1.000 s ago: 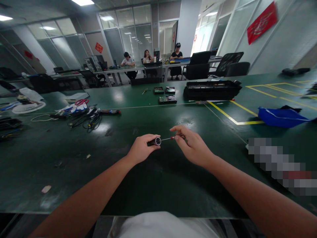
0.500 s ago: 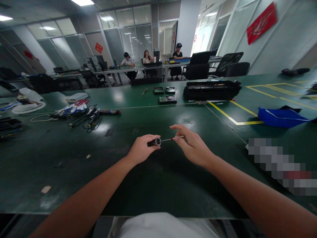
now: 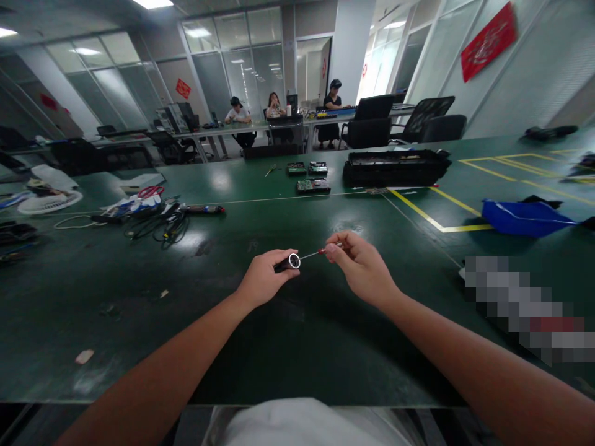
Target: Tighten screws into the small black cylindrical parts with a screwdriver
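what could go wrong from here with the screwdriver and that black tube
The screwdriver meets the open end of the black tube at an angle, so its tip might slip. The left hand grips the tube close to that end, so a slip could jab its fingers.

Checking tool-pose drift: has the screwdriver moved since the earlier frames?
Yes. The screwdriver has shifted slightly, its handle end now higher in the view, closer to the nearest hard drive.

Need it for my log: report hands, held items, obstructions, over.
Left hand around dark tube. Right hand on thin screwdriver, shaft at tube's open end. Three circuit-board units beyond both hands, out of the way.
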The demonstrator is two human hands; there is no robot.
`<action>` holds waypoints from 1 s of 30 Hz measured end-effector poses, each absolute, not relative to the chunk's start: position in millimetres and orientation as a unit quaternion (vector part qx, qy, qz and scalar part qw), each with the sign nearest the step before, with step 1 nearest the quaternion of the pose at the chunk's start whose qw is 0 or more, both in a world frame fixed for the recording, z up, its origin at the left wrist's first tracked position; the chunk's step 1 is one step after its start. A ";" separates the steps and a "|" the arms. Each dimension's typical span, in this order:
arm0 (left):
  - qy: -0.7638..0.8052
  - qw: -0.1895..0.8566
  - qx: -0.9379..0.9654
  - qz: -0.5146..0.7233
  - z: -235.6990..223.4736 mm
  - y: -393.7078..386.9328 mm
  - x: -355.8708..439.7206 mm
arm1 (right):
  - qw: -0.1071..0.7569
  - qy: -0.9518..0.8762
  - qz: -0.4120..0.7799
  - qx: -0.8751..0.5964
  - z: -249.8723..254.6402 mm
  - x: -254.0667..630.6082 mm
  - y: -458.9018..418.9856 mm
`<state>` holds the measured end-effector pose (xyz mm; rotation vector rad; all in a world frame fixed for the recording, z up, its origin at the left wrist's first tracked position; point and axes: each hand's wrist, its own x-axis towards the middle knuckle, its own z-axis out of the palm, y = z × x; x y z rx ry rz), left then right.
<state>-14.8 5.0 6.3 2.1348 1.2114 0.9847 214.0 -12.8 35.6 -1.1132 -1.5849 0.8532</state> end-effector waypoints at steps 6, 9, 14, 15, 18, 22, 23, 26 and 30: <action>0.429 0.195 0.815 0.336 13.7 0.9 -12.0 | 0.538 -0.391 0.599 -0.445 24.4 216.4 6.2; 0.447 0.217 0.811 0.310 12.1 1.6 -12.4 | 0.564 -0.404 0.568 -0.444 20.3 215.9 8.5; 0.448 0.215 0.813 0.303 11.1 1.0 -12.6 | 0.557 -0.498 0.490 -0.450 19.8 212.2 4.2; 0.448 0.212 0.814 0.303 11.4 0.9 -12.5 | 0.552 -0.513 0.479 -0.450 20.0 211.8 3.4; 0.449 0.207 0.814 0.305 11.6 1.4 -12.6 | 0.543 -0.541 0.454 -0.455 20.8 211.8 1.8; 0.452 0.209 0.812 0.305 9.5 2.9 -13.0 | 0.519 -0.580 0.415 -0.471 27.4 214.1 -1.9; 0.453 0.212 0.811 0.304 8.9 3.2 -13.1 | 0.506 -0.595 0.394 -0.485 30.4 215.0 -3.6; 0.459 0.219 0.806 0.302 8.1 3.5 -13.4 | 0.458 -0.642 0.298 -0.538 39.5 217.5 -9.4; 0.466 0.217 0.802 0.303 8.7 3.7 -14.1 | 0.438 -0.678 0.192 -0.558 43.8 218.1 -14.6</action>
